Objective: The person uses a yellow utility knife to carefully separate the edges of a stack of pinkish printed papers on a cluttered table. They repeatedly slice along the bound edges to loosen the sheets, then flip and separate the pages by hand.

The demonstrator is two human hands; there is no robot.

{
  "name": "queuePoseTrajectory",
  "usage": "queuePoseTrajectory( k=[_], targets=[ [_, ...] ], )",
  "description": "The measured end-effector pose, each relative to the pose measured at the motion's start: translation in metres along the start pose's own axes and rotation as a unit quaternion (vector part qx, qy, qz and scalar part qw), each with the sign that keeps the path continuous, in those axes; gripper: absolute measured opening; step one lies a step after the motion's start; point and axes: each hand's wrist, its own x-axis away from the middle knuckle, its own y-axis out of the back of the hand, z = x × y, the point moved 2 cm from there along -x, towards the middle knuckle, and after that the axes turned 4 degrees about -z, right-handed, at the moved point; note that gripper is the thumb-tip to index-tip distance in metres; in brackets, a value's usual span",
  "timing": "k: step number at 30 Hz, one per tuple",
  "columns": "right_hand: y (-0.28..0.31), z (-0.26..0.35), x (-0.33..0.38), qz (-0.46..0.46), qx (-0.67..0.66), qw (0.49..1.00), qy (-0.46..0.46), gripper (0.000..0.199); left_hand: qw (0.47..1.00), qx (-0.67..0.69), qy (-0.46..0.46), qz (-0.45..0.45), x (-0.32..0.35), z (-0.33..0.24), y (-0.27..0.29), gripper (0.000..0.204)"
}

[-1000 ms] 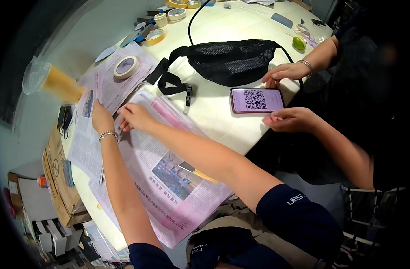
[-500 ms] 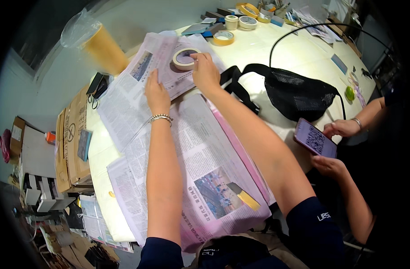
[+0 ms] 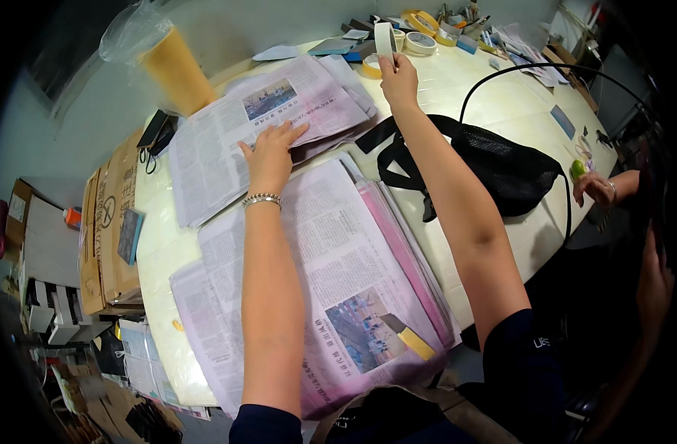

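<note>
My left hand lies with its fingers spread on the far stack of newspapers. Held up by my right hand, beyond the right edge of that stack, is a white roll of tape, tilted on edge. Between my forearms a second stack of newspapers covers the near part of the table, with pinkish sheets along its right side. On it rests a small flat piece, dark at one end and yellow at the other.
A black mesh bag with straps sits right of my right forearm. More tape rolls and tools line the back edge. A plastic-wrapped yellow roll and a cardboard box stand left. A co-worker's hand is at the right.
My right hand has lifted the tape roll off the newspapers and carried it right and away. My left hand has flattened on the paper. The co-worker's phone has left view.
</note>
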Motion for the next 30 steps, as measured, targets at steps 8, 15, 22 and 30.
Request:
queuePoseTrajectory(
  k=[8,15,22,30],
  targets=[
    [-0.013,0.042,0.029,0.141,0.138,0.965,0.176,0.025,0.997,-0.028,0.031,0.06,-0.001,-0.006,-0.01,0.045],
    [-0.038,0.029,0.06,0.189,0.202,0.919,0.28,0.024,0.995,0.051,0.055,0.066,-0.004,-0.012,-0.014,0.086],
    [-0.031,0.0,0.071,0.279,0.268,0.886,0.257,0.026,0.996,0.033,0.049,0.072,-0.005,-0.004,-0.021,0.1],
    [0.028,0.079,0.113,0.294,0.223,0.901,0.228,0.029,0.996,-0.005,0.039,0.077,-0.004,0.0,-0.016,0.074]
  ],
)
